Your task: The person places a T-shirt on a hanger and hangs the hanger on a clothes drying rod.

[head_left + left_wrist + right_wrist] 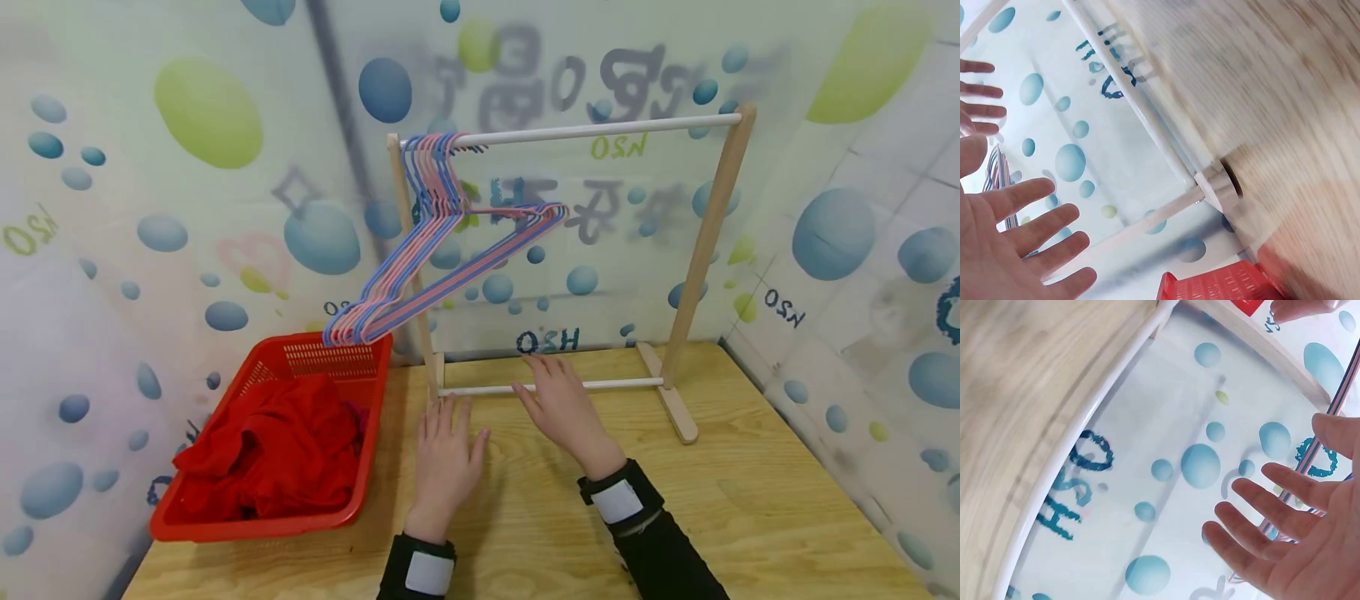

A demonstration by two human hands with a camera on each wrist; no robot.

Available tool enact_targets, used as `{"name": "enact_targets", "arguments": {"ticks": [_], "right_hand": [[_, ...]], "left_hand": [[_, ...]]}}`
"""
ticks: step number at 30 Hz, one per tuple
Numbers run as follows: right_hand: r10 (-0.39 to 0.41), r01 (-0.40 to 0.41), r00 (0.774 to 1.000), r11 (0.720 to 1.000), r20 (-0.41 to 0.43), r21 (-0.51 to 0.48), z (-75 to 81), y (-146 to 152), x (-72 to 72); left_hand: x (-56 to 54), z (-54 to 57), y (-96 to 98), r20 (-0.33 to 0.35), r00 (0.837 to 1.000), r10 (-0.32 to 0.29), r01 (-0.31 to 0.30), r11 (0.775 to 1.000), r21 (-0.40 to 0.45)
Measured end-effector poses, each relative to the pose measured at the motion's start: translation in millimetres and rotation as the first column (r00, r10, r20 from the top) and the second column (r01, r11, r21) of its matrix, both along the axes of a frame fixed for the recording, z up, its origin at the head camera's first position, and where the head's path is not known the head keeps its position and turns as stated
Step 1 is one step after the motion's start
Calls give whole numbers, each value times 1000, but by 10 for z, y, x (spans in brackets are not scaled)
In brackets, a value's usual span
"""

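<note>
Both hands are held out in front of a small wooden rack with white rods (pixel 600 132), holding nothing. My left hand (pixel 446 467), fingers extended, is near the rack's left foot, beside the basket. Farther right, my right hand (pixel 562 408) reaches over the lower rod (pixel 622 384) in the head view; whether it touches the rod I cannot tell. Each wrist view shows spread fingers, on the left hand (pixel 1016 244) and the right hand (pixel 1297 519). Several pink and blue hangers (pixel 442 250) hang bunched at the left end of the top rod.
A red plastic basket (pixel 367 467) with crumpled red cloth (pixel 285 450) in it stands left of the rack on the wooden table (pixel 540 533). The rack's right foot (pixel 675 408) rests on the tabletop. A patterned sheet (pixel 495 317) covers the wall behind.
</note>
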State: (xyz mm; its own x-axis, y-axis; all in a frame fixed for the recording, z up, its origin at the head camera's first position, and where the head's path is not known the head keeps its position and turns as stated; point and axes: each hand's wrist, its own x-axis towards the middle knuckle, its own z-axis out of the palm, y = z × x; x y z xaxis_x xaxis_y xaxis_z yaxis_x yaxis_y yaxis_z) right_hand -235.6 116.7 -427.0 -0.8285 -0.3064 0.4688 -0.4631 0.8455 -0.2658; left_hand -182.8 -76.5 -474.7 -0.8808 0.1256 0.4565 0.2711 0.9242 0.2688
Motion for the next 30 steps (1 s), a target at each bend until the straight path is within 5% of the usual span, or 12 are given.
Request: {"name": "enact_targets", "arguments": {"ticks": [12,22,30], "right_hand": [[86,-86,996,996,4,-11,247,-257,-312],[139,-146,982,988,-125,-55,637,-604,-527],[82,-114,979,979,-187,-168,884,-832,-637]], "left_hand": [[16,7,-151,-87,996,31,-24,996,86],[41,-16,-234,-201,978,60,-41,994,100],[77,-17,-255,-157,984,85,-68,992,110]]}}
